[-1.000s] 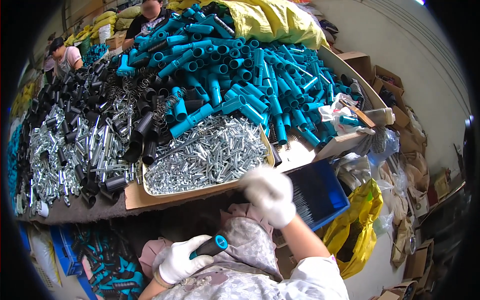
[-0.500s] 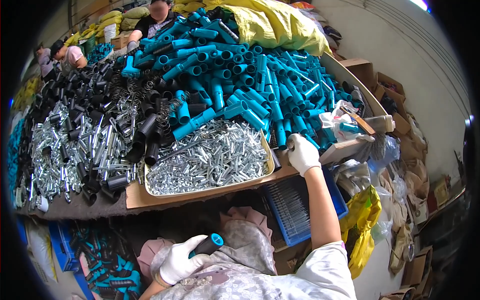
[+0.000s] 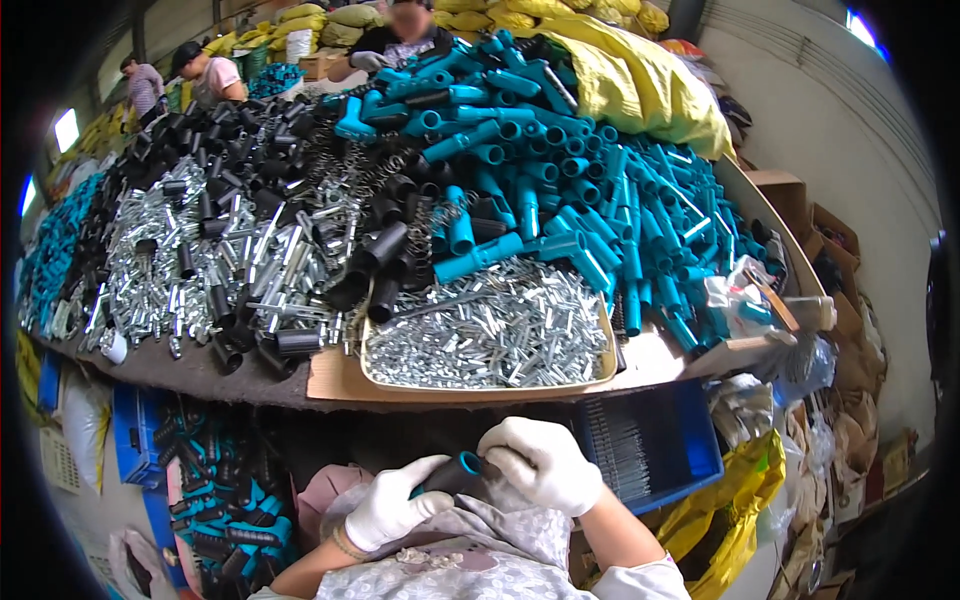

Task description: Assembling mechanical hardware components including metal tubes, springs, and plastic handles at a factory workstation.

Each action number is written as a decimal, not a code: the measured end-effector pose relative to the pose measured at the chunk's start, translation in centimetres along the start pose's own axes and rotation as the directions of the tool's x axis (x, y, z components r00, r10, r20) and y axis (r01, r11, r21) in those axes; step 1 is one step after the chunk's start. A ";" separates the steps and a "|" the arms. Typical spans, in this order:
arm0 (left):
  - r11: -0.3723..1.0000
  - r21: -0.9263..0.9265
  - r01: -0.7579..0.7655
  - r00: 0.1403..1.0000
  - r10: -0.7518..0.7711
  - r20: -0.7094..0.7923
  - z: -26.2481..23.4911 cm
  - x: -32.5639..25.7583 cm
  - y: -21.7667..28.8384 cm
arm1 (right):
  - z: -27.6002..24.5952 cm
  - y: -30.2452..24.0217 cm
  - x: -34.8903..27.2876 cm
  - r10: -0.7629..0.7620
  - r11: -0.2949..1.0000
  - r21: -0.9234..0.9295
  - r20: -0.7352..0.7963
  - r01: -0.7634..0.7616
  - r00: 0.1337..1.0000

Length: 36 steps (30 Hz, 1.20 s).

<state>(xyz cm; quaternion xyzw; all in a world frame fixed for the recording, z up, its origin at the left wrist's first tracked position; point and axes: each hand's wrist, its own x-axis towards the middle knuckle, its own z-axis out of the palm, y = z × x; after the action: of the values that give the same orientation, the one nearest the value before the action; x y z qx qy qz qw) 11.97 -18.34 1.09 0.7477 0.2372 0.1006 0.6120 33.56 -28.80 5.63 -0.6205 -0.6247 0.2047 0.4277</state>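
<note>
My gloved left hand (image 3: 392,506) is wrapped round a short black tubular handle (image 3: 450,477) with a teal rim at its open end, held just above my lap. Close to that rim, the fingers of my gloved right hand (image 3: 545,466) are pinched together; whatever they hold is hidden. Beyond the hands, at the table's front edge, a shallow cream tray (image 3: 480,388) contains many small metal pins. Behind it rises a heap of teal plastic tubular housings (image 3: 570,180). Left of the tray lie black sleeves (image 3: 385,245), coiled springs (image 3: 375,170) and loose metal parts (image 3: 150,240).
Under the table edge on the right, a blue bin (image 3: 655,450) holds rows of thin metal rods. Finished-looking black-and-teal handles (image 3: 225,500) are piled low on the left. A yellow sack (image 3: 640,80) covers the heap's back; a co-worker (image 3: 400,40) sits across the table.
My right hand has come back from the table beside the tray to the handle's open end in front of me. The left hand still grips the handle. The view has shifted leftward.
</note>
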 end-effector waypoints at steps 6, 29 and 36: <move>0.906 0.346 -0.246 0.968 0.249 0.036 -2.1 -1.4 -0.3 | 4.7 -0.7 1.4 -0.088 0.973 -0.216 -0.025 0.080 0.996; 0.991 -0.029 -0.134 0.955 0.121 -0.272 -5.6 -0.7 -1.0 | -21.8 1.3 36.0 -0.205 0.645 -0.750 -0.354 -0.146 0.913; 0.958 -0.165 -0.234 0.891 0.144 -0.432 -9.0 0.8 -1.9 | -21.6 2.3 46.7 -0.061 0.518 -0.803 -0.379 -0.295 0.924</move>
<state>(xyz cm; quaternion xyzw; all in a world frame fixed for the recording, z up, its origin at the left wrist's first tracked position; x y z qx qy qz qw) 8.24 -9.84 1.20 0.6591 0.2755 0.3413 0.6110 58.32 9.95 28.79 -0.8168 -0.5107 -0.2135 0.1629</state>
